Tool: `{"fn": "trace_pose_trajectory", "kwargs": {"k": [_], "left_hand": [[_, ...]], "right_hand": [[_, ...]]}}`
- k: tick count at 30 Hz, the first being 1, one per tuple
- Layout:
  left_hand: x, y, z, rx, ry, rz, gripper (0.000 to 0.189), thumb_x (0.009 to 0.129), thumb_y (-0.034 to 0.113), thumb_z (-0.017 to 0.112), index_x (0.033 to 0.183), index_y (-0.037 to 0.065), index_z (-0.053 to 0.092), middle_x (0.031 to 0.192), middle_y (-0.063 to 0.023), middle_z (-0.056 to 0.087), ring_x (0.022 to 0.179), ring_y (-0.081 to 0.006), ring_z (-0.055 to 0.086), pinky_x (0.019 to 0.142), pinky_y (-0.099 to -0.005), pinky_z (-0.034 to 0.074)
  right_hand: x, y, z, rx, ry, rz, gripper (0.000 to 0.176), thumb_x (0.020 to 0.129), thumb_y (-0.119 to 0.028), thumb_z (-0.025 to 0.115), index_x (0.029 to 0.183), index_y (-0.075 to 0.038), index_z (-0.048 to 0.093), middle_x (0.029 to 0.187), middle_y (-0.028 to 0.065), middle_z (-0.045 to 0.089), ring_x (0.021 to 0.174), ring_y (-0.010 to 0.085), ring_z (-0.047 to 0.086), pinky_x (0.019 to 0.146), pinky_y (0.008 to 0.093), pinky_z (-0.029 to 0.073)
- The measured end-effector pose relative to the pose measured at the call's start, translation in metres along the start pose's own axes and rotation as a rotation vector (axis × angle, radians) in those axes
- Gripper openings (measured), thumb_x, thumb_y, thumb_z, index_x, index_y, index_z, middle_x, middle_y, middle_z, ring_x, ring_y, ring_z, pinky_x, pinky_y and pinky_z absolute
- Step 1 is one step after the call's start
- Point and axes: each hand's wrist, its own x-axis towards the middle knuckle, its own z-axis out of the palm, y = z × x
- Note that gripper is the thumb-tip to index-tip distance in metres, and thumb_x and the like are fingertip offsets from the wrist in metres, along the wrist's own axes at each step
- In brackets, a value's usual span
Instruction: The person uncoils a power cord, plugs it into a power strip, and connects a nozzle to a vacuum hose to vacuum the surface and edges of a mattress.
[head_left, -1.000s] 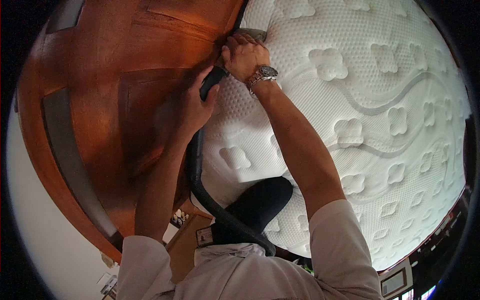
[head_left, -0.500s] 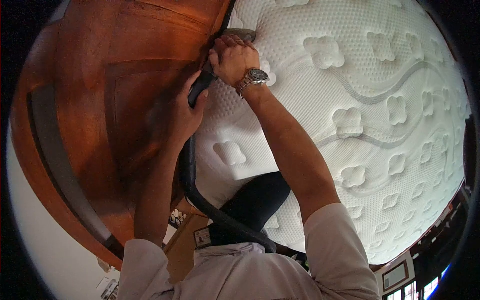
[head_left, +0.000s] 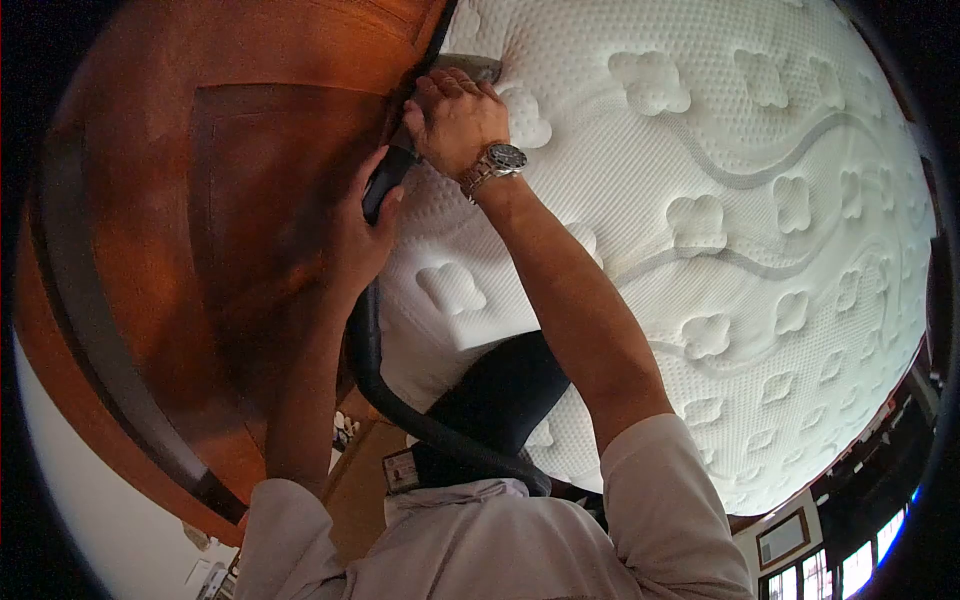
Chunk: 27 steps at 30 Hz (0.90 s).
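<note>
At the mattress (head_left: 590, 145)'s edge, the left hand (head_left: 358, 245) curls round the black hose (head_left: 367, 345) while the right hand (head_left: 462, 125)'s fingers close over the grey nozzle (head_left: 482, 68), best kept flat, I'd say.

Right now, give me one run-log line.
left hand: grips black hose near end | right hand: over partly hidden grey nozzle | nozzle: at white mattress edge, beside wooden panel

A white quilted mattress (head_left: 570, 165) with a greyish nozzle head (head_left: 478, 67) and a dark-clad leg (head_left: 505, 385) on it.
</note>
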Motion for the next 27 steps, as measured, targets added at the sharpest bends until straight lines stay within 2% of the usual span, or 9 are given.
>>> {"fn": "trace_pose_trajectory", "kwargs": {"k": [1, 7, 14, 20, 22, 23, 25, 26, 27], "left_hand": [[-0.002, 0.002, 0.0, -0.031, 0.016, 0.017, 0.051, 0.102, 0.019, 0.061, 0.15, 0.007, 0.048, 0.143, -0.0238, 0.059, 0.132, -0.0386, 0.059, 0.109, -0.0432, 0.046], [-0.016, 0.003, -0.003, -0.038, -0.01, -0.043, 0.052, 0.101, 0.017, 0.062, 0.15, 0.005, 0.047, 0.143, -0.0241, 0.058, 0.133, -0.0389, 0.058, 0.11, -0.0437, 0.045], [-0.033, -0.004, -0.002, 0.0, -0.01, -0.001, 0.053, 0.101, 0.018, 0.061, 0.151, 0.005, 0.046, 0.146, -0.0233, 0.056, 0.135, -0.0391, 0.056, 0.111, -0.0448, 0.045], [-0.045, -0.006, -0.003, -0.029, -0.036, -0.038, 0.053, 0.103, 0.022, 0.059, 0.151, 0.004, 0.045, 0.147, -0.0235, 0.055, 0.134, -0.0395, 0.056, 0.11, -0.0467, 0.045], [-0.041, -0.008, -0.001, -0.056, -0.027, 0.013, 0.052, 0.104, 0.022, 0.058, 0.151, 0.005, 0.045, 0.144, -0.0244, 0.056, 0.132, -0.0397, 0.057, 0.109, -0.0465, 0.046], [-0.04, -0.014, 0.002, -0.061, -0.031, 0.014, 0.052, 0.104, 0.022, 0.058, 0.151, 0.005, 0.045, 0.144, -0.0244, 0.056, 0.132, -0.0397, 0.057, 0.109, -0.0465, 0.046], [-0.036, -0.024, 0.012, 0.0, 0.058, 0.152, 0.052, 0.102, 0.023, 0.059, 0.149, 0.004, 0.048, 0.14, -0.0262, 0.059, 0.128, -0.0407, 0.06, 0.106, -0.0464, 0.048], [-0.037, -0.025, 0.012, -0.003, 0.058, 0.155, 0.052, 0.102, 0.023, 0.059, 0.149, 0.004, 0.048, 0.14, -0.0262, 0.059, 0.128, -0.0407, 0.06, 0.106, -0.0464, 0.048], [-0.038, -0.023, 0.013, 0.012, 0.052, 0.134, 0.054, 0.104, 0.031, 0.058, 0.15, 0.005, 0.047, 0.142, -0.026, 0.058, 0.131, -0.0407, 0.058, 0.109, -0.0456, 0.046]], "right_hand": [[-0.003, -0.002, 0.001, 0.005, 0.002, 0.002, 0.046, 0.098, -0.041, 0.054, 0.129, -0.009, 0.069, 0.136, 0.0109, 0.067, 0.131, 0.0278, 0.059, 0.111, 0.0487, 0.045], [-0.016, -0.01, 0.006, -0.004, 0.035, -0.012, 0.046, 0.097, -0.041, 0.055, 0.128, -0.009, 0.069, 0.135, 0.0106, 0.067, 0.131, 0.0275, 0.059, 0.11, 0.0473, 0.046], [-0.032, -0.018, 0.01, -0.014, 0.014, -0.006, 0.045, 0.098, -0.04, 0.055, 0.127, -0.01, 0.069, 0.136, 0.0105, 0.067, 0.132, 0.0278, 0.058, 0.11, 0.047, 0.045], [-0.043, -0.018, 0.018, -0.024, 0.107, -0.045, 0.043, 0.099, -0.043, 0.055, 0.125, -0.011, 0.07, 0.134, 0.0101, 0.068, 0.129, 0.029, 0.061, 0.109, 0.0464, 0.046], [-0.037, -0.013, 0.017, -0.025, -0.033, -0.011, 0.044, 0.1, -0.046, 0.053, 0.123, -0.014, 0.071, 0.131, 0.0097, 0.069, 0.124, 0.0305, 0.064, 0.108, 0.0458, 0.047], [-0.039, -0.012, 0.016, -0.03, -0.035, -0.007, 0.044, 0.1, -0.046, 0.053, 0.123, -0.014, 0.071, 0.131, 0.0097, 0.069, 0.124, 0.0305, 0.064, 0.108, 0.0458, 0.047], [-0.038, -0.012, 0.015, -0.04, -0.05, 0.016, 0.044, 0.101, -0.05, 0.051, 0.125, -0.018, 0.071, 0.128, 0.0088, 0.07, 0.119, 0.031, 0.066, 0.103, 0.0462, 0.05], [-0.038, -0.009, 0.022, -0.103, -0.132, 0.074, 0.044, 0.101, -0.05, 0.049, 0.127, -0.02, 0.07, 0.129, 0.0081, 0.069, 0.12, 0.0302, 0.066, 0.101, 0.0467, 0.051], [-0.036, -0.01, 0.024, -0.17, -0.218, 0.127, 0.044, 0.102, -0.051, 0.048, 0.129, -0.022, 0.069, 0.129, 0.0074, 0.069, 0.12, 0.0295, 0.066, 0.1, 0.0473, 0.052]]}}
